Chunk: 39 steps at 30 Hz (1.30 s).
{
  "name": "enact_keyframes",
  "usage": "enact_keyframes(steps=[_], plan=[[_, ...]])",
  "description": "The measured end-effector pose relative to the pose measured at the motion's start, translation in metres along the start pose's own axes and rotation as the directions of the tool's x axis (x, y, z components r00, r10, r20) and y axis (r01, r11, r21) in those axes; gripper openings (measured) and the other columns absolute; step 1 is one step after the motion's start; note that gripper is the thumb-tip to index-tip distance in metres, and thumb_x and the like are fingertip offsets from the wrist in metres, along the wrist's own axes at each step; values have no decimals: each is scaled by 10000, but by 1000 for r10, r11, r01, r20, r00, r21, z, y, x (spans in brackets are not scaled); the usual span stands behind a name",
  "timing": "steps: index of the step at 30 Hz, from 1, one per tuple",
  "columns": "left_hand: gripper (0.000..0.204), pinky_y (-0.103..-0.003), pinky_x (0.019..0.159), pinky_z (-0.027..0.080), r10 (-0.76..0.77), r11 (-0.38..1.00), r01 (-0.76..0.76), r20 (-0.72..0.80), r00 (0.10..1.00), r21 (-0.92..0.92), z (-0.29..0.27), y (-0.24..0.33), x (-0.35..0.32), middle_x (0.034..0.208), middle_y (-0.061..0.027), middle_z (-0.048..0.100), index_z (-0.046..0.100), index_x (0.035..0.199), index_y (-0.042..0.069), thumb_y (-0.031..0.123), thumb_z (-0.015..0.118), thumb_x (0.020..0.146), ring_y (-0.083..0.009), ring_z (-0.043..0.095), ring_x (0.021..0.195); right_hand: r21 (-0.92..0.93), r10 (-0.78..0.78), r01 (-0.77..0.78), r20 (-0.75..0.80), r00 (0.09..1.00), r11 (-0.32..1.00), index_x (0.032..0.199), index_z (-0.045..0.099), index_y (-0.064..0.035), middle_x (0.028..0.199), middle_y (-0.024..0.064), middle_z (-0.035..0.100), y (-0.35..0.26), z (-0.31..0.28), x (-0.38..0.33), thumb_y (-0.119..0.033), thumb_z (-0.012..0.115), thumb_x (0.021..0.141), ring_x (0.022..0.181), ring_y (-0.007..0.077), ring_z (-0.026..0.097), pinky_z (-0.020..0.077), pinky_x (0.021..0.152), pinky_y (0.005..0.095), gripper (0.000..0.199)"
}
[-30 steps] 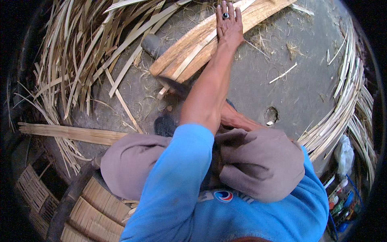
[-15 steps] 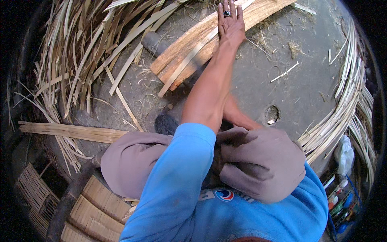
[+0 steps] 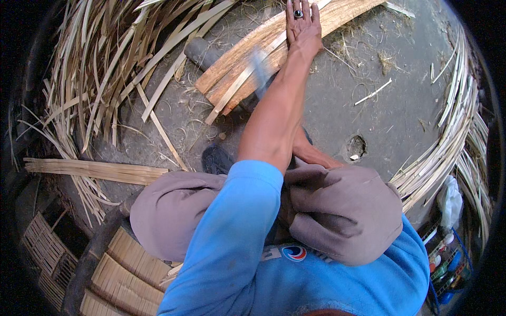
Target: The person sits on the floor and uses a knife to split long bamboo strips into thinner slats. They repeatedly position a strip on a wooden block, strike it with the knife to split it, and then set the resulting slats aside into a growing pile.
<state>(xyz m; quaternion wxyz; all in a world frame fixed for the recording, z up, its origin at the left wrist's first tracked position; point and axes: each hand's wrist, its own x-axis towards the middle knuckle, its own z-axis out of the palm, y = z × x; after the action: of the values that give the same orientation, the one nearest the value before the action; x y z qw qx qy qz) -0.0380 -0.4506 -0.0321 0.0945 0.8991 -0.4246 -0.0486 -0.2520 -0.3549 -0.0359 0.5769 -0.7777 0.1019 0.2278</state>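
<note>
Left hand: I see my left hand (image 3: pixel 302 23) stretched far forward, palm down, fingers spread flat on the bamboo slats (image 3: pixel 263 58), pinning them to the ground; a dark ring sits on one finger.
Right hand: I cannot tell whether it is spread or gripping. Only a forearm shows beneath my left arm, and the hand itself is hidden.
Blurred tool: just behind the left hand, toward me, a grey smear (image 3: pixel 259 66) crosses the slats. It looks like a blade in motion, but it is too blurred to be sure.
Block: a dark round log (image 3: pixel 203 51) pokes out from under the slats, to the left of the hand.
Done so far: thin split strips (image 3: pixel 100 73) lie heaped well left of the hand, more curve along the right (image 3: pixel 448 142), and a flat bundle (image 3: pixel 100 169) rests near my knee. I judge much splitting is finished.
Left to do: the wide slats under the hand remain whole, so work on them appears unfinished.
</note>
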Motion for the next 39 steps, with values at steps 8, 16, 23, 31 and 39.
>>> enact_keyframes(steps=[8, 16, 23, 31, 39], plan=[[962, -543, 1230, -27, 11, 997, -1, -132, 991, 77, 22, -2, 4, 1590, -258, 237, 312, 1500, -30, 362, 744, 735, -424, 87, 1508, -59, -85, 91, 101, 991, 994, 1307, 561, -50, 1213, 195, 647, -2, 6, -9, -273, 605, 952, 1123, 375, 605, 470, 958, 432, 422], [856, -538, 1120, 229, 314, 793, -144, 195, 929, -592, -39, -45, 54, 1414, -257, 410, 498, 1360, 10, 573, 739, 762, -376, 303, 1352, 454, 413, -238, -338, 846, 859, 1166, 564, -6, 845, 132, 700, 5, -47, -44, -324, 655, 952, 672, 189, 661, 524, 619, 340, 393], [639, -438, 811, 507, 342, 893, 96, 803, 488, -439, -175, -219, -46, 1009, -134, 654, 644, 1093, 19, 625, 558, 907, -255, 615, 898, 65, 78, -46, -690, 720, 997, 1246, 548, -38, 892, 128, 708, -22, -122, -42, -370, 676, 934, 665, 218, 671, 531, 627, 376, 473], [559, -260, 618, 490, 63, 285, 605, 644, 762, -744, -47, -194, -270, 770, -96, 696, 665, 868, 4, 521, 504, 1006, -137, 656, 687, -290, 72, -395, -721, 689, 872, 956, 653, 25, 825, 281, 672, 2, -147, 21, -564, 570, 942, 816, 471, 661, 517, 739, 512, 595], [497, -461, 622, 415, -320, 575, 436, 301, 898, -692, -33, -139, -312, 614, -191, 539, 603, 745, 17, 389, 428, 1024, -369, 557, 603, -597, -164, -158, -449, 878, 787, 876, 648, -27, 805, 269, 652, -1, -33, 6, -506, 602, 944, 765, 454, 644, 503, 680, 503, 486]])
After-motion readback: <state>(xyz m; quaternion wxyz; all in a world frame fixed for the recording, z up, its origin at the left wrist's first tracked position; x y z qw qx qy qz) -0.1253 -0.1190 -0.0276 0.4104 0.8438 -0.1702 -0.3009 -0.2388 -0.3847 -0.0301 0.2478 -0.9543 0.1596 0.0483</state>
